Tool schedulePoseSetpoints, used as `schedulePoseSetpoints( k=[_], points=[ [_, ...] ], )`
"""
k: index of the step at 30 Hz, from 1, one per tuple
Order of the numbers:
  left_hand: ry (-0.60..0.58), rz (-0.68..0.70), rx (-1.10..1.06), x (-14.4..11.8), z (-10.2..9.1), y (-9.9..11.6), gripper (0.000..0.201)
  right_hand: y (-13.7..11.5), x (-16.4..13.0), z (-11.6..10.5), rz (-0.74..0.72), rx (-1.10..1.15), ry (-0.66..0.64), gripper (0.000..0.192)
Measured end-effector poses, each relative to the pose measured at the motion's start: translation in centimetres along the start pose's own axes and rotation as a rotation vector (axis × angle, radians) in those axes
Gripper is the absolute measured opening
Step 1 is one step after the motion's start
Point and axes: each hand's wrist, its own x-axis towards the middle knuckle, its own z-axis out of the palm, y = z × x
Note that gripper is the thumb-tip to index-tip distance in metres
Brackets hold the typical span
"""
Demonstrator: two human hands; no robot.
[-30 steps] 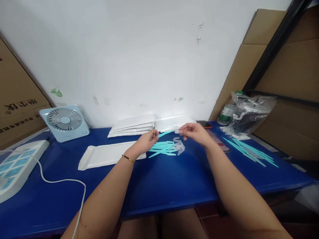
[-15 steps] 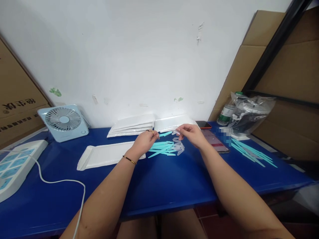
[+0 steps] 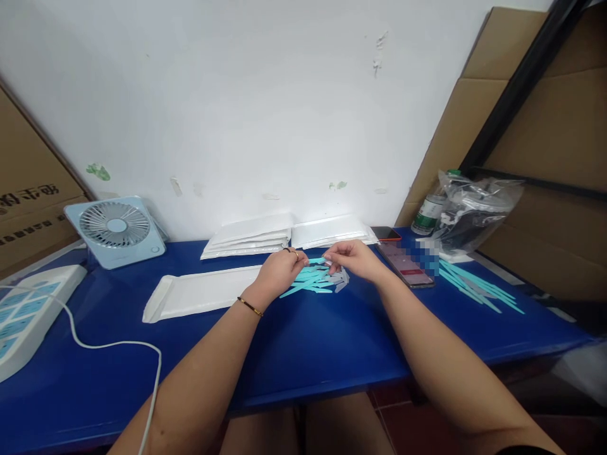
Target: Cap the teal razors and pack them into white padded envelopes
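Observation:
My left hand (image 3: 279,272) is closed in a pinch on one end of a turquoise eyebrow razor (image 3: 315,261). My right hand (image 3: 355,258) pinches the razor's other end, where a pale translucent cap is mostly covered by the fingers. Just under both hands lies a loose heap of turquoise razors (image 3: 308,280), pointing mostly left. Several of their translucent caps (image 3: 342,278) show at the heap's right side. A white padded mailer (image 3: 203,294) lies flat beside my left wrist.
White mailers (image 3: 249,237) are stacked against the wall. Right of my hands lie a phone (image 3: 405,265), more turquoise strips (image 3: 478,287), a bottle (image 3: 427,216) and a clear plastic bag (image 3: 478,218). At left stand a fan (image 3: 115,230) and a power strip (image 3: 38,316) with a white cable (image 3: 118,344).
My hands have come closer together and slightly lower over the heap. The razor's right end and the translucent cap, in view between them before, are now largely behind my right fingers.

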Motion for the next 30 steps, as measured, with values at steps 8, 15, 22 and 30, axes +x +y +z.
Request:
schedulePoseSetpoints(
  k=[8, 15, 22, 30],
  points=[
    [0.015, -0.103, 0.151, 0.6, 1.7, -2.5, 0.03, 3.2, 1.0, -2.5, -0.052, -0.633, 0.294, 0.018],
    [-0.145, -0.009, 0.026, 0.8, 3.0, -2.1, 0.033, 4.7, 1.6, -2.3, 0.005, -0.739, 0.075, 0.013],
    [-0.108, -0.09, 0.015, 0.6, 2.6, -2.2, 0.028, 4.2, 1.4, -2.4, 0.112, -0.643, 0.04, 0.007],
    [-0.113, -0.131, -0.053, 0.5, 2.0, -1.4, 0.023, 3.9, 1.2, -2.6, 0.095, -0.724, 0.03, 0.007]
  ],
)
